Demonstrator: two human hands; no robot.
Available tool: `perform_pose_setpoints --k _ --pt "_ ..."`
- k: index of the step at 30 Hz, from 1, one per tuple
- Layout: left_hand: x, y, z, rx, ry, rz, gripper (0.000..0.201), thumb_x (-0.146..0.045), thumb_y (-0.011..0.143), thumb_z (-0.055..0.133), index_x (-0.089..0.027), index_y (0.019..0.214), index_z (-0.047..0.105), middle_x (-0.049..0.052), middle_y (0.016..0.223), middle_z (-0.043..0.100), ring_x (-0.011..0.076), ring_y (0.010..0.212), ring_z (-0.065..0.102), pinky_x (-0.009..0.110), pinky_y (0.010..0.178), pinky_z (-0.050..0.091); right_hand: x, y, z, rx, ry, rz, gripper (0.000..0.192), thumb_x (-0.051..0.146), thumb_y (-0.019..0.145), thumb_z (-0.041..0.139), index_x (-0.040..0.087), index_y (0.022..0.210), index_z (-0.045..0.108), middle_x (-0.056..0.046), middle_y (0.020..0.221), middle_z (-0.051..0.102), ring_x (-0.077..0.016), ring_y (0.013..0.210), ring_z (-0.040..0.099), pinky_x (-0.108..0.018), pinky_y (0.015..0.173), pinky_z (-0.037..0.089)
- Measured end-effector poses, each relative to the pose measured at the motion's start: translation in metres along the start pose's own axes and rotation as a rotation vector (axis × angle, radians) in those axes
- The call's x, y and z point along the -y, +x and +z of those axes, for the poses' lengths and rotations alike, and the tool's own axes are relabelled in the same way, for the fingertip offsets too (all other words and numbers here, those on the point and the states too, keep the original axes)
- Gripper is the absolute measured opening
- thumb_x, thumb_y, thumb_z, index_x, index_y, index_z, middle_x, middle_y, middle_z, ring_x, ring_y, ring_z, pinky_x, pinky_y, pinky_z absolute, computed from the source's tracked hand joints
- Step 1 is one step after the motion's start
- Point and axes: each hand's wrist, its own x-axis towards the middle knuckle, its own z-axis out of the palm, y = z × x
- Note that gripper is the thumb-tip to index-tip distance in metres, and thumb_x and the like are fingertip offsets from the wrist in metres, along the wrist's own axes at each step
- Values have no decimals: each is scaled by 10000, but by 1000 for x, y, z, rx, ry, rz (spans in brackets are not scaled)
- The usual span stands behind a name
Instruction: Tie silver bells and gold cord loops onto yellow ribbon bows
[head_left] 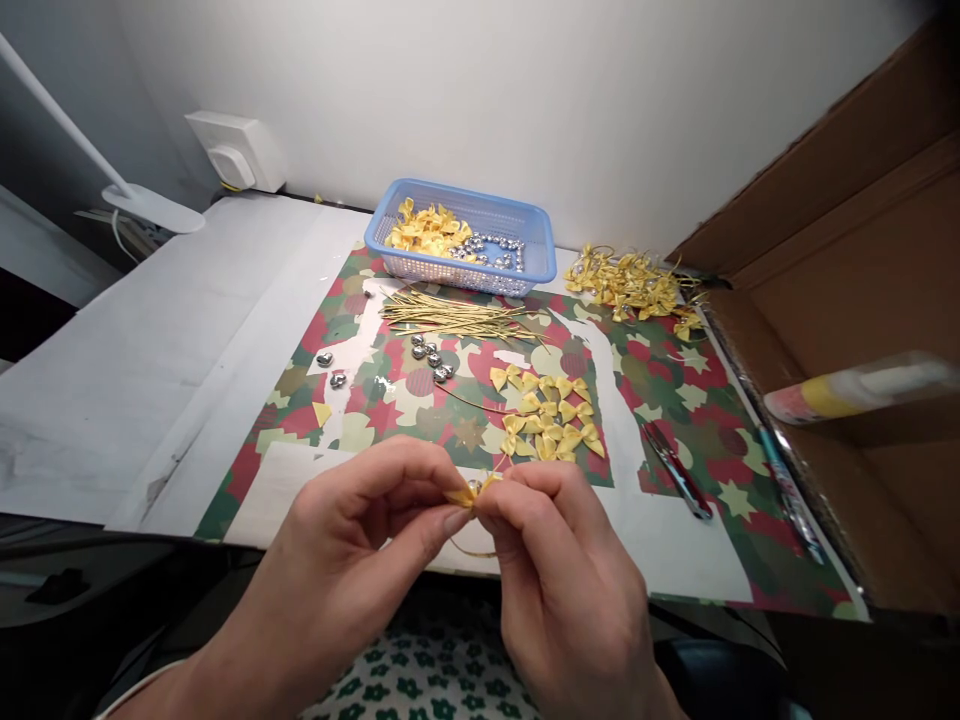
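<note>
At the table's front edge, my left hand [371, 535] and my right hand [562, 560] meet over a small yellow ribbon bow [460, 497]. Each hand pinches one side of it between thumb and fingers. A silver jingle bell [475, 486] shows at the bow's middle, partly covered by the fingertips. A thin gold twist tie [472, 553] curves out below the fingers; how it joins the bow is hidden. Just beyond my right hand lie several yellow bows [547, 410] in rough rows. Loose silver bells [432, 358] lie farther off, near a bundle of gold twist ties [457, 315].
A blue basket [461, 190] at the back holds yellow bows and silver bells. Finished-looking bows with ties form a pile [634, 282] at back right. Red-handled tweezers or snips [679, 470], a pen [791, 495], a glue-like bottle [825, 395] and a cardboard box [847, 250] stand right.
</note>
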Motion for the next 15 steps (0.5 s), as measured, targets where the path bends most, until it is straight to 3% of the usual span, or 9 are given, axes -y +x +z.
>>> perform_pose_setpoints --k 6,15 --pt "-1 1 -2 22 -104 -73 136 -151 866 808 -276 919 803 -46 878 808 123 838 772 124 780 631 2 0 -1 10 -10 -10 280 -55 945 498 143 1107 613 -46 975 526 -117 878 586 -197 787 525" --pt "-5 3 -10 53 -192 -194 147 -194 826 869 -271 942 825 -32 874 812 126 829 759 144 763 622 0 5 -4 -16 266 139 260 -13 965 552 191 1082 662 -16 1007 600 -90 926 622 -176 812 542"
